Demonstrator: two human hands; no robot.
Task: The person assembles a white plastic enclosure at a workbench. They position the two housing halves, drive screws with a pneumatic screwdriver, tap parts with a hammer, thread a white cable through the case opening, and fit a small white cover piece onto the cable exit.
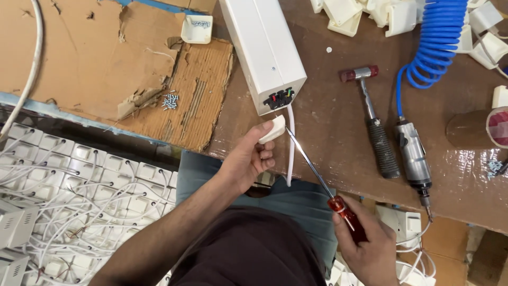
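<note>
My left hand (pixel 247 157) pinches a small white plastic cap (pixel 273 129) just below the end of a long white metal box (pixel 263 48). A white cable (pixel 290 143) hangs from that end, beside the cap. My right hand (pixel 365 244) grips the red handle of a screwdriver (pixel 317 172). Its thin shaft slants up to the left, and the tip touches the cap.
A rubber-headed hammer (pixel 370 114), a pneumatic driver (pixel 414 154) on a blue coiled hose (pixel 436 39) and a tape roll (pixel 479 127) lie right on the brown table (pixel 328 100). White caps (pixel 370 13) pile at the back. Loose screws (pixel 170 100) rest on torn cardboard (pixel 84 58). Wired white units (pixel 79 190) fill the floor left.
</note>
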